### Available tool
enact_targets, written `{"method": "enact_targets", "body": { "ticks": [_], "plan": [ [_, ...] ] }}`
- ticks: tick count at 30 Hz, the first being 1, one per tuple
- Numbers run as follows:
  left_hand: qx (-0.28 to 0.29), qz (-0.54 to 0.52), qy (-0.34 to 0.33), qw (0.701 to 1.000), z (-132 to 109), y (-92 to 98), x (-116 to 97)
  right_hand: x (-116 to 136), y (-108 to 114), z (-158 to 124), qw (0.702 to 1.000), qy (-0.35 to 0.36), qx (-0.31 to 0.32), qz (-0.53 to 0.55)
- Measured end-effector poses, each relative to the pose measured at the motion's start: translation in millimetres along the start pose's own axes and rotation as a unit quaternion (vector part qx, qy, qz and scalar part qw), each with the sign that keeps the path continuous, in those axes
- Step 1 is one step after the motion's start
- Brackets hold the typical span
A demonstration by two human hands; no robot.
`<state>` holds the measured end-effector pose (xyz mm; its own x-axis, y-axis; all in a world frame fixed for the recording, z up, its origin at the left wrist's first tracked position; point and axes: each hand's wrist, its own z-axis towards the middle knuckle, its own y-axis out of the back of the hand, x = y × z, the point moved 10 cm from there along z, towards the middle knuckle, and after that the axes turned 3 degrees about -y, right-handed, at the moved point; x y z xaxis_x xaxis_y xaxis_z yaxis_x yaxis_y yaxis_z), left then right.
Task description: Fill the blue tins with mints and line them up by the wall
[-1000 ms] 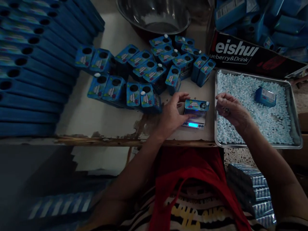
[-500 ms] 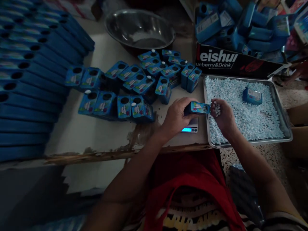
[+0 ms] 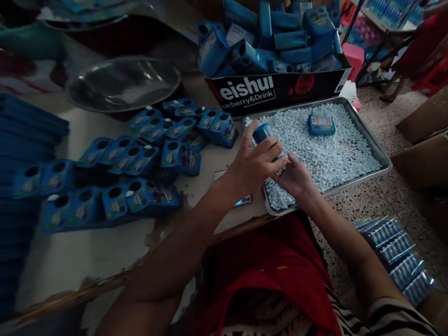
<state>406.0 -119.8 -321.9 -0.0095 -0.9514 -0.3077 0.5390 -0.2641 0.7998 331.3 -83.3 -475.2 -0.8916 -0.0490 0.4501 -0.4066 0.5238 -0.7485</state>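
Observation:
My left hand (image 3: 252, 163) grips a small blue candy box (image 3: 262, 132), held tilted over the near left corner of a metal tray (image 3: 377, 153) filled with pale blue candies (image 3: 325, 149). My right hand (image 3: 297, 179) sits just under the left one with its fingers curled, tucked against the box; whether it holds candies is hidden. A small scale (image 3: 242, 200) with a lit blue display peeks out below my left wrist. Another blue box (image 3: 321, 125) lies on the candies at the tray's far side.
Several open-holed blue boxes (image 3: 140, 158) cover the table to the left, beside stacked blue cartons (image 3: 21, 140). A steel bowl (image 3: 122, 84) stands behind them. A black carton (image 3: 276, 91) full of blue boxes stands behind the tray. Wrapped packs (image 3: 399, 252) lie on the floor at right.
My left hand lifted the box off the scale and carried it over the tray's corner. My right hand dropped under it. The view swung to the right.

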Motion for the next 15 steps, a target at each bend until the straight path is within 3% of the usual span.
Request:
{"method": "enact_targets", "body": {
  "ticks": [3,6,8,11,13,15],
  "plan": [
    [-0.067,0.02,0.089,0.994,-18,11.1,29,-9,2,4,0.997,-0.053,-0.02,0.061],
    [-0.177,-0.045,0.214,0.96,-58,27.6,61,-5,3,4,0.995,-0.074,-0.037,0.059],
    [-0.251,-0.143,0.307,0.907,-95,29.0,84,1,5,2,0.995,-0.078,-0.046,0.028],
    [-0.339,-0.269,0.411,0.802,-153,16.8,107,13,2,-2,0.996,-0.071,-0.029,-0.05],
    [-0.367,-0.319,0.446,0.751,-181,6.0,115,19,-1,-2,0.991,-0.074,-0.024,-0.104],
    [-0.369,-0.352,0.465,0.724,-197,-3.6,119,27,-1,-1,0.983,-0.071,-0.048,-0.164]
  ]
}}
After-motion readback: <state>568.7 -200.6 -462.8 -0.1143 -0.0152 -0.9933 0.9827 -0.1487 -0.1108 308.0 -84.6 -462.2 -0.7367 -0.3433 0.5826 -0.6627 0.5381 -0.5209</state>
